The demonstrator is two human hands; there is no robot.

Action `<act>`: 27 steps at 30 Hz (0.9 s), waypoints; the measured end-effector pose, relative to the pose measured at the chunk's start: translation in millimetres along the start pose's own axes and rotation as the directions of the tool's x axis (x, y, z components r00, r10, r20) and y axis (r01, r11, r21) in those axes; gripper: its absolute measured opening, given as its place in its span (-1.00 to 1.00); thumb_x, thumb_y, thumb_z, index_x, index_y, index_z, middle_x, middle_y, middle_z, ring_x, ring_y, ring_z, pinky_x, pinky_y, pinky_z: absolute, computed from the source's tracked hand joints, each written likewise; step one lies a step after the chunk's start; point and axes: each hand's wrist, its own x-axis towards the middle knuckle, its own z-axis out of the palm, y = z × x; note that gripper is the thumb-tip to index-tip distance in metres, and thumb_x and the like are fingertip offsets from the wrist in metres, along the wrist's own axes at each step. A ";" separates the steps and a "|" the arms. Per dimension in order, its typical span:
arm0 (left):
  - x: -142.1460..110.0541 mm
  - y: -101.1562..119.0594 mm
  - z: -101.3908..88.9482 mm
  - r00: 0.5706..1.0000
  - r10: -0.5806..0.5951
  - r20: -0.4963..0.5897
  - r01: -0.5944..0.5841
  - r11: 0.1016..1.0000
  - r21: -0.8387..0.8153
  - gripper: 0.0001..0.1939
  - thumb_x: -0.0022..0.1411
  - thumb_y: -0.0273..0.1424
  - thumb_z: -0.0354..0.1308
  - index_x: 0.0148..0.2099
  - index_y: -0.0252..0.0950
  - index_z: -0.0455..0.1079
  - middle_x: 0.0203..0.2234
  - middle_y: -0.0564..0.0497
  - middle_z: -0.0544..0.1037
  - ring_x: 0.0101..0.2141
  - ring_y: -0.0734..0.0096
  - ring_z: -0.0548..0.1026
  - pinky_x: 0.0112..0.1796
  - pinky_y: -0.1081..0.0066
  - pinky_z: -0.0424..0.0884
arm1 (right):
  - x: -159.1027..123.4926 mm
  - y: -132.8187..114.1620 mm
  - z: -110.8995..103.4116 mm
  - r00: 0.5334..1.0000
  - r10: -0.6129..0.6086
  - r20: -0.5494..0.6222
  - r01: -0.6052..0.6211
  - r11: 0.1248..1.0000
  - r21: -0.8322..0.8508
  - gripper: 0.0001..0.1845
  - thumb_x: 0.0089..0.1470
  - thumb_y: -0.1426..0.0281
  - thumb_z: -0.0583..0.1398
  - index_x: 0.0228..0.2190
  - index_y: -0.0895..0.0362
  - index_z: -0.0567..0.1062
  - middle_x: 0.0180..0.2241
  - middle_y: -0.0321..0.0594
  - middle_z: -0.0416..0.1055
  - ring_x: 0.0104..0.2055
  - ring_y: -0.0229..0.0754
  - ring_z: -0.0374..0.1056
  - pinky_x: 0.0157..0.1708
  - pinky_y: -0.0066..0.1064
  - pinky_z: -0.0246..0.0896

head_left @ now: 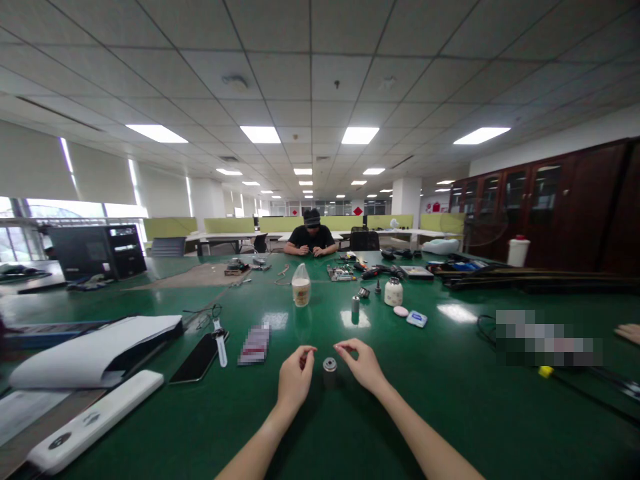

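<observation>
A short metal cylinder (330, 365) with a round, dark-centred top stands upright on the green table between my hands. Just left of it is my left hand (296, 377), fingers curled and thumb near the index finger. On the other side my right hand (364, 365) has its thumb and index fingertip drawn together in a pinch. Neither hand touches the cylinder. Anything held in the fingertips is too small to make out. Farther up the table stands a taller grey metal cylinder (355, 305).
A bagged cup (301, 292) and a white jar (393, 292) stand beyond my hands. Left lie a black phone (194, 360), a white watch (220, 343) and a long white device (97, 420). Opposite sits a person (311, 237); another person's hand (629, 333) shows at the right edge.
</observation>
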 end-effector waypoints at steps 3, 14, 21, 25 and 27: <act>-1.2 2.7 0.0 1.000 0.021 0.019 -0.021 1.000 -0.007 -0.65 0.26 -0.22 -0.07 -0.21 -0.29 0.48 -0.56 0.05 0.50 -0.52 0.41 0.44 -0.45 0.46 0.29 | -4.5 -20.5 1.7 0.999 -0.027 0.034 0.024 0.997 0.069 -0.68 0.15 0.18 0.11 -0.31 0.10 0.58 -0.31 -0.17 0.53 -0.25 -0.14 0.42 -0.19 -0.33 0.29; -1.8 4.0 -0.2 0.998 0.032 0.054 -0.031 0.999 -0.017 -0.67 0.27 -0.24 -0.07 -0.20 -0.27 0.47 -0.45 0.03 0.56 -0.45 0.39 0.49 -0.38 0.46 0.33 | -13.7 -37.6 3.5 0.992 -0.072 0.108 0.073 0.997 -0.011 -0.78 0.15 0.29 0.12 -0.33 0.08 0.54 -0.35 -0.23 0.49 -0.30 -0.20 0.41 -0.23 -0.39 0.27; -3.5 4.3 2.2 0.996 0.049 0.080 -0.046 0.998 -0.035 -0.68 0.28 -0.25 -0.06 -0.20 -0.27 0.48 -0.46 0.04 0.55 -0.46 0.42 0.47 -0.38 0.46 0.32 | -12.1 -35.2 0.5 0.986 -0.052 0.159 0.041 0.997 0.069 -0.77 0.12 0.27 0.14 -0.33 0.11 0.55 -0.35 -0.22 0.50 -0.31 -0.20 0.41 -0.24 -0.38 0.28; -3.3 3.9 4.9 0.991 0.051 0.127 -0.048 0.998 -0.029 -0.69 0.27 -0.23 -0.03 -0.17 -0.27 0.47 -0.46 0.03 0.53 -0.48 0.42 0.43 -0.40 0.45 0.30 | -9.2 -29.8 1.1 0.969 0.010 0.248 -0.056 0.982 0.180 -0.73 0.09 0.22 0.17 -0.30 0.12 0.57 -0.33 -0.19 0.53 -0.27 -0.17 0.44 -0.20 -0.35 0.30; -3.2 4.1 6.1 0.988 0.062 0.141 -0.061 0.998 -0.010 -0.69 0.26 -0.22 -0.02 -0.16 -0.27 0.47 -0.45 0.02 0.52 -0.47 0.41 0.41 -0.39 0.44 0.29 | -6.3 -24.8 2.7 0.975 0.053 0.216 -0.107 0.963 0.247 -0.68 0.07 0.18 0.17 -0.26 0.13 0.56 -0.30 -0.16 0.53 -0.26 -0.15 0.44 -0.21 -0.34 0.31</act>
